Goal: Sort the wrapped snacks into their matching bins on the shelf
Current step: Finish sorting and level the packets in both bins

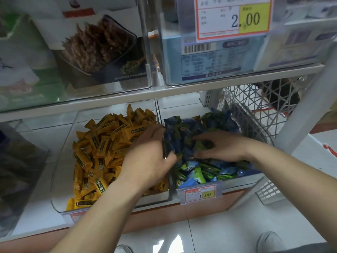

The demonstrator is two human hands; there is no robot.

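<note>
Risk of mixing: left hand (145,152) straddling the divider, fingers curled around blue wrapped snacks (184,136) beside the orange wrapped snacks (102,147); right hand (224,147) spread flat, loose, atop the blue-green bin (209,185). Could spill pieces sideways into the orange bin (60,207).

1. Orange wrapped snacks (102,148): small oblong packets with dark labels, heaped loosely at all angles in the clear left bin (60,179) on the lower shelf, filling it from front to back.
2. Blue and green wrapped snacks (198,172): crinkly packets with twisted ends, piled in the clear right bin (237,183) just beside the first; darker blue ones lie toward the back, brighter green and light blue ones toward the front.
</note>
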